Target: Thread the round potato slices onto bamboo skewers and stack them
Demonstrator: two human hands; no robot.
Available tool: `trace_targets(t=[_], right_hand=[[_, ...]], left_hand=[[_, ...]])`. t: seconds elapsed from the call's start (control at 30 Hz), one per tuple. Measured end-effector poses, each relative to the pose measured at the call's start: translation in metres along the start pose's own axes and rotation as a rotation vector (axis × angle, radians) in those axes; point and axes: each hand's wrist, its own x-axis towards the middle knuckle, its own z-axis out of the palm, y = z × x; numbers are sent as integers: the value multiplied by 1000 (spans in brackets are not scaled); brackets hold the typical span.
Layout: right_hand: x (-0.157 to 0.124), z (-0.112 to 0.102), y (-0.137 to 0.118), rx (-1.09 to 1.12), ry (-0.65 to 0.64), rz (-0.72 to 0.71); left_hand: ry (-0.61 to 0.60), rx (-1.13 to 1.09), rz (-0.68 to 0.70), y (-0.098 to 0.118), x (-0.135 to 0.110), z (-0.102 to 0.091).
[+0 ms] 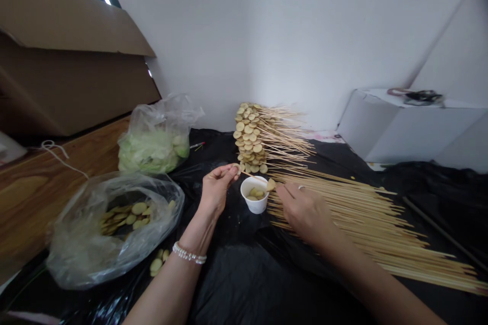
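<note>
My left hand (pixel 216 188) pinches a pale round slice at its fingertips, just left of a small white cup (pixel 254 204) that holds a few more slices. A thin bamboo skewer (pixel 256 177) runs from that slice across the cup's rim to my right hand (pixel 303 208), which is closed on it, with another slice (pixel 271 184) threaded near the fingers. My right hand rests on a spread of bare skewers (pixel 366 223). Behind the cup rises a stack of loaded skewers (pixel 259 137).
A clear bag of yellow-green slices (pixel 114 226) lies at the left, with loose slices (pixel 158 262) in front. A second bag of pale green pieces (pixel 156 142) sits behind it. Black plastic sheeting (pixel 244 274) covers the surface. Cardboard box (pixel 68 61) at left, white box (pixel 412 127) at right.
</note>
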Motion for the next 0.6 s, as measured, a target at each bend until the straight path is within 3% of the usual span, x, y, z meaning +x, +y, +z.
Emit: trace_targets(t=[0.27,0.43,0.6], right_hand=[[3,-2,-1,137,-124,147],[4,1,1,196,-73,136],[5,-1,1,210,-24,78]], left_hand=[[-38,29,-16,1,-4,5],[-86,6,-46,9,-3,5],[-234,114,-31,12,-8,8]])
